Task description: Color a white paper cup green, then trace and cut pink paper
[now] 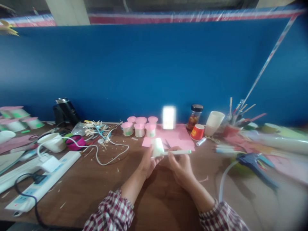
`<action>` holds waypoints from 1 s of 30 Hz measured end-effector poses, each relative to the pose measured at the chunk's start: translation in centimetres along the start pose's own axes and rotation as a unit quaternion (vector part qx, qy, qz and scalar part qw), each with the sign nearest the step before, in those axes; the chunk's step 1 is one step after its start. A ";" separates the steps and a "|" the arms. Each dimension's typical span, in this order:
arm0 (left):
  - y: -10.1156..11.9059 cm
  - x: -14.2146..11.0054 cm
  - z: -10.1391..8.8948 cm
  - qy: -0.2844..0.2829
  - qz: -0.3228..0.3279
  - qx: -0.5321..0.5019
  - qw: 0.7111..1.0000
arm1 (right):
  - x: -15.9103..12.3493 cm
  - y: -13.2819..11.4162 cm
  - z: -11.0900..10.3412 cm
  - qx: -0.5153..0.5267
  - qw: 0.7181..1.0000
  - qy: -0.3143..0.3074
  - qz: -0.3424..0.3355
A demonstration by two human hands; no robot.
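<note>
Above the near middle of the table, my left hand [148, 163] is wrapped round a small white paper cup [158, 147] with a pale green tint on its side. My right hand [181, 165] grips a white marker pen [178, 152]; its light green end points right and its other end meets the lower side of the cup. Just behind my hands lies a sheet of pink paper [179, 138], with a dark, thin object [167, 143] on it, perhaps scissors. Left of the sheet stand several small white cups [140, 130] with pink discs on top and green marks.
On the left are a power strip [45, 183], a cable, a white mug [51, 142], a magenta tape roll [75, 142] and a black flask [67, 110]. Right of the sheet stand a jar [194, 118], a red paper cup [197, 132] and a glue gun [257, 166]. A blue panel [154, 70] rises behind.
</note>
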State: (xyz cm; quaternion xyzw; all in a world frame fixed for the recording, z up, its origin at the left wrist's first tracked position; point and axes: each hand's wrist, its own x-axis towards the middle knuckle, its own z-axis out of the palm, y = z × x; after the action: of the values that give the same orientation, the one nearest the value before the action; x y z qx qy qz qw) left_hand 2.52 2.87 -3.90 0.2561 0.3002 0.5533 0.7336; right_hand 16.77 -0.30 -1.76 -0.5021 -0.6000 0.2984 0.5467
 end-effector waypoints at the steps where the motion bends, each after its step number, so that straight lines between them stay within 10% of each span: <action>1: 0.0 0.0 0.1 0.004 -0.001 -0.001 1.000 | 0.0 0.0 0.0 0.002 1.000 -0.007 -0.002; 30: 0.3 -0.2 0.2 -0.017 0.006 -0.009 1.000 | -0.2 0.0 0.1 0.032 0.999 0.001 0.000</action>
State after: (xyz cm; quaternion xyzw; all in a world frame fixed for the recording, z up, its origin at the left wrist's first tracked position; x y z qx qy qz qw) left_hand 2.43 2.73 -3.58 0.2606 0.2814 0.5556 0.7377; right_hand 16.65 -0.53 -1.84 -0.4848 -0.5896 0.3165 0.5632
